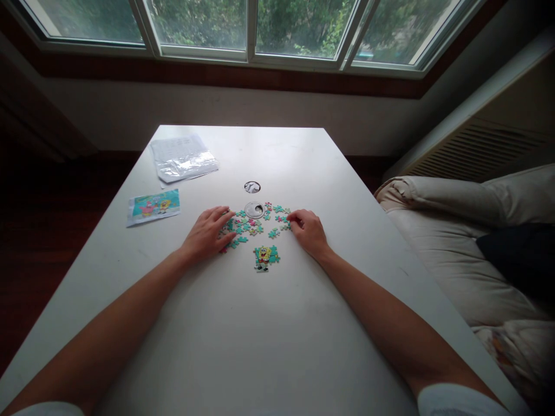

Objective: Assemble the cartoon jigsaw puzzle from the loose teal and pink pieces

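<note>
Loose jigsaw puzzle pieces (252,227), mostly turquoise with some pink, lie scattered between my two hands on the white table (269,329). My left hand (208,231) rests on the left side of the pile, fingers spread, covering some pieces. On the right, my right hand (307,231) has its thumb and fingers pinched together at a puzzle piece (288,219), which they partly hide. Nearer to me, a small joined section of puzzle (266,257) shows a yellow square cartoon figure on turquoise. Neither hand touches that section.
Behind the pieces are a round grey cap (254,210) and a round hole (252,187) in the tabletop. A printed cartoon packet (154,207) and a clear plastic bag with paper (184,158) lie at the left. A beige sofa (437,248) stands along the right.
</note>
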Demonstrator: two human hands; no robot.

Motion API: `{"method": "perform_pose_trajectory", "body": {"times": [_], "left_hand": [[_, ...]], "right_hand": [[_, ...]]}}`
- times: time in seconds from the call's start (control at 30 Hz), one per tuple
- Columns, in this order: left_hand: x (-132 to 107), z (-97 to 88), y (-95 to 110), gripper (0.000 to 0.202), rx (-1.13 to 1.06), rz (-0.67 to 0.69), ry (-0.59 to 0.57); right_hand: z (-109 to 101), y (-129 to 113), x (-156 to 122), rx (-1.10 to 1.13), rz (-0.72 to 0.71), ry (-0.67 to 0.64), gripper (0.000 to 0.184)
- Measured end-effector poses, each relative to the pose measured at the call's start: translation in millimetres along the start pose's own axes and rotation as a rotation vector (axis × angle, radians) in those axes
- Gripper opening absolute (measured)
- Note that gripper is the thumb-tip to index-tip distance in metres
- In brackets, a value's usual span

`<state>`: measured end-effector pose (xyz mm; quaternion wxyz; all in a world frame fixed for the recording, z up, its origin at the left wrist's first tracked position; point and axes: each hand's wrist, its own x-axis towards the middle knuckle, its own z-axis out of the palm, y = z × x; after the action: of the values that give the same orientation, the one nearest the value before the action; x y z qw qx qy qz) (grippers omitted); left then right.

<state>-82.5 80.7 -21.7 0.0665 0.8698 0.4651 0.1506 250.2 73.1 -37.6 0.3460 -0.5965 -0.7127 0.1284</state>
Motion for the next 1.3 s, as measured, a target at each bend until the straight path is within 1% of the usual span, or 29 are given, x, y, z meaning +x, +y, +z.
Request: {"method": "perform_pose_trajectory", "body": {"times": [0.17, 0.3, 0.53, 0.6, 0.67, 0.73, 0.8, 0.9, 1.13, 1.3], "left_hand": [[-0.1, 0.2, 11.4, 0.058, 0.057, 0.058, -0.044], [0.5, -0.4, 19.1, 0.056, 0.059, 0.086, -0.050], [2.8, -1.6, 20.5, 0.035, 0.017, 0.073, 0.023], [4.4, 0.1, 20.3, 0.037, 0.002, 0.066, 0.041], [6.1, 2.3, 20.5, 0.045, 0.002, 0.064, 0.049], [7.4, 4.0, 21.1, 0.051, 0.017, 0.060, 0.036], [8.0, 4.7, 21.9, 0.052, 0.035, 0.056, 0.005], [7.7, 3.6, 22.7, 0.047, 0.033, 0.060, -0.015], [8.3, -1.7, 26.6, 0.027, -0.073, 0.152, 0.026], [7.8, -1.7, 32.4, 0.020, -0.099, 0.181, 0.029]], "right_hand": [[0.9, 1.4, -0.3, -0.012, -0.002, -0.003, 0.018], [1.5, 1.9, -0.4, -0.006, -0.003, 0.001, 0.018], [1.7, 2.1, 0.0, 0.003, -0.009, 0.011, 0.018], [2.0, 2.3, -0.1, 0.003, -0.007, 0.008, 0.018], [2.3, 2.4, -0.1, 0.002, -0.005, 0.006, 0.018], [2.4, 2.1, 0.0, 0.001, -0.005, 0.006, 0.018], [2.1, 1.4, 0.1, -0.001, -0.008, 0.008, 0.018], [1.3, -0.1, 0.4, -0.001, -0.012, 0.011, 0.018], [2.4, 1.2, 0.5, 0.003, -0.009, 0.010, 0.018], [2.8, 3.2, 0.6, 0.000, -0.013, 0.007, 0.018]]}}
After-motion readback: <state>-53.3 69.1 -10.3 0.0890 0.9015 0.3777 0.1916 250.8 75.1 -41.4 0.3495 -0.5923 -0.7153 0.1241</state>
